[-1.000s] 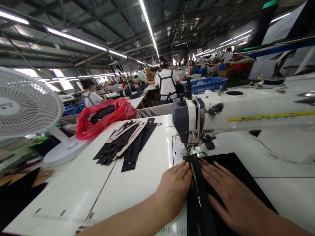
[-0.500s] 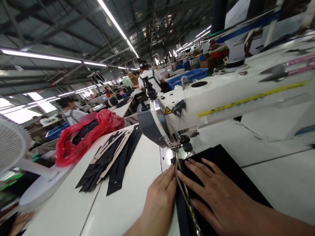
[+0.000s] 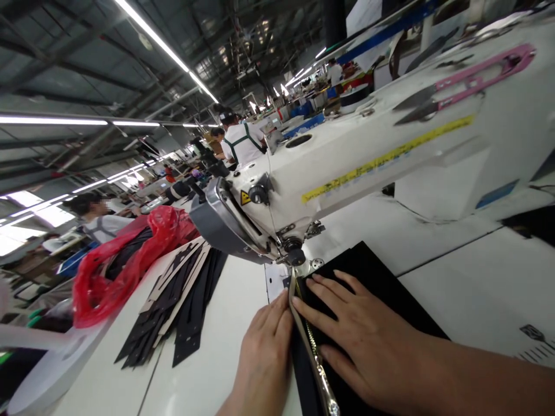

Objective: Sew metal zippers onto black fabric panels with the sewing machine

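Note:
A black fabric piece (image 3: pixel 364 268) lies under the needle area of a white sewing machine (image 3: pixel 347 164). Along its left part runs a gold-toothed zipper (image 3: pixel 310 338) with a light tape edge, leading up to the presser foot. My right hand (image 3: pixel 368 335) rests flat on the fabric, fingers spread, just right of the zipper. At the left edge, my left hand (image 3: pixel 264 352) has its fingers pressed together on the fabric beside the zipper; its thumb is hard to make out. Shiny metal (image 3: pixel 333 406) shows at the zipper's near end. The needle tip is hidden.
Black and beige strips (image 3: pixel 173 303) lie piled on the white table left of the machine. Behind them sits a red plastic bag (image 3: pixel 93 283). Pink-handled scissors (image 3: pixel 481 78) rest on the machine arm. A white fan base (image 3: pixel 47 375) stands at lower left. Co-workers sit farther back.
The view has shifted right, so the machine and table appear farther left. Both hands keep nearly the same place on the fabric, and the zipper's metal end shows more plainly.

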Demonstrator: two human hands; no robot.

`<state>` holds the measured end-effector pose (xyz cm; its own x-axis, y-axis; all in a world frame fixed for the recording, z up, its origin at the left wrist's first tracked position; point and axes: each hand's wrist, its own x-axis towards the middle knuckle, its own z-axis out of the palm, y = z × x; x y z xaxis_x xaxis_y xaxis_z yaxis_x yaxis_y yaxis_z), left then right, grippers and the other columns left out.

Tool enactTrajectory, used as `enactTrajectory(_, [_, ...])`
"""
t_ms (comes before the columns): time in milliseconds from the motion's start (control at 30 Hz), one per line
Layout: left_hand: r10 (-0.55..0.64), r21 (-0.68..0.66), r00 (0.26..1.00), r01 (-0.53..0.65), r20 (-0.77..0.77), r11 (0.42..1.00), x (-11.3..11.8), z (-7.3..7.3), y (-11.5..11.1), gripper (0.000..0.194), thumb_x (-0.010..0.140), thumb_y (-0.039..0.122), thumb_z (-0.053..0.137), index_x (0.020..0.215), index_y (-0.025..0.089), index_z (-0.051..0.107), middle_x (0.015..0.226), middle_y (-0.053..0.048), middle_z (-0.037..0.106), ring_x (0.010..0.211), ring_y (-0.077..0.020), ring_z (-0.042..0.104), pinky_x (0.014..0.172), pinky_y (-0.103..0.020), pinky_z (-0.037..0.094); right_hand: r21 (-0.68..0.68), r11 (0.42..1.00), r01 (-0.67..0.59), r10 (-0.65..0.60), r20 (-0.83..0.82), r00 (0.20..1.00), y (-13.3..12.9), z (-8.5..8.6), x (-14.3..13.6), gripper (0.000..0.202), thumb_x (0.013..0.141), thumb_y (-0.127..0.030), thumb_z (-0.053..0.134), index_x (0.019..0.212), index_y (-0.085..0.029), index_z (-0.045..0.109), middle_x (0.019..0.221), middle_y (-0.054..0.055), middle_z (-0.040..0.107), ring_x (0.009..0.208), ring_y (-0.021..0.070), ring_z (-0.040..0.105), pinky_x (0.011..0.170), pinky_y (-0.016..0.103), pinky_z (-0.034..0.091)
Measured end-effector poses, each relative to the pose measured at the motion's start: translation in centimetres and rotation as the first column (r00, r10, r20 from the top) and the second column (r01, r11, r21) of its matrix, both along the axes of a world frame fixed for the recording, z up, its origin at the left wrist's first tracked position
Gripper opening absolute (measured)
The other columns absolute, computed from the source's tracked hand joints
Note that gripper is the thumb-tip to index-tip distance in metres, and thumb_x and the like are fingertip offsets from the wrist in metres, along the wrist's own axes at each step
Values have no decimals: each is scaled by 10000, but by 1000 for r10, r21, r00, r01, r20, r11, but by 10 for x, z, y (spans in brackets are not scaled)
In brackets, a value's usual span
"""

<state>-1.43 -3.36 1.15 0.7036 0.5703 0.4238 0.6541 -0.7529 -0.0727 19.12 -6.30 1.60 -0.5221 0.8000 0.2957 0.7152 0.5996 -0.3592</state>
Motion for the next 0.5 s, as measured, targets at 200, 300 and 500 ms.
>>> enactTrajectory(200, [-16, 10, 1000, 16, -2, 1000, 3, 3, -1, 296, 922, 111, 310, 1091, 73, 551, 1173, -188, 588, 1058, -259, 584, 813, -403, 559, 90, 996, -7, 3, 44, 999, 0, 1, 0, 526, 858, -251, 409, 1374, -155, 372, 1418, 118, 351, 1307, 256, 298, 1083, 481, 224])
enactTrajectory(300, [-12, 1, 999, 12, 43, 1000, 5, 2, -2, 301, 937, 118, 301, 1095, 69, 552, 1168, -183, 593, 1070, -252, 580, 840, -407, 549, 187, 982, -11, -6, 90, 996, 1, -3, 0, 565, 819, -185, 425, 1379, -147, 360, 1407, 118, 369, 1292, 256, 328, 1065, 485, 270])
enactTrajectory(500, [28, 19, 997, -29, 68, 999, 8, 1, -3, 316, 951, 124, 295, 1106, 81, 566, 1177, -162, 594, 1100, -242, 563, 865, -384, 539, 368, 928, -58, 6, 141, 990, 6, -8, 2, 591, 802, -154, 434, 1385, -141, 343, 1390, 113, 395, 1275, 246, 361, 1030, 459, 338])
